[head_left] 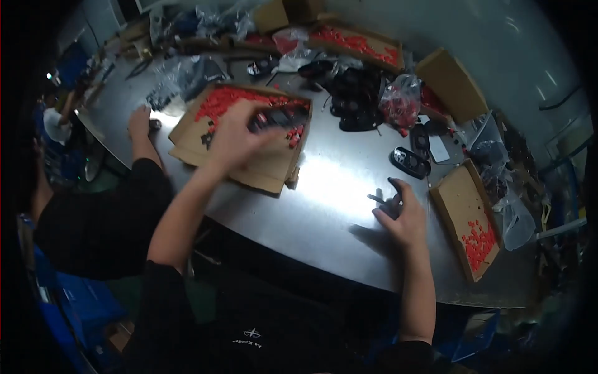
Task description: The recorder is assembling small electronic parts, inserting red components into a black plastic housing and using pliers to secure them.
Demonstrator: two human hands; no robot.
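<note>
My left hand (240,140) is above a shallow cardboard tray (258,179), closed around a black oblong device (280,117) with a red part on it. Motion blurs the device, so its details are unclear. Small red pieces (227,100) lie heaped along the tray's far side, with a few black bits among them. My right hand (405,218) hovers over the bare metal to the right, fingers curved and apart. Its fingertips look black, as if covered, and I see nothing held. Beyond it lies a black oval device (410,162), next to another dark one (420,138).
A second cardboard tray (448,202) with red pieces stands at the right. Black parts (355,100), a clear bag of red pieces (400,100) and another red-filled box (355,43) crowd the table's back. At left, a co-worker's hand (140,121) rests on the metal table (261,218).
</note>
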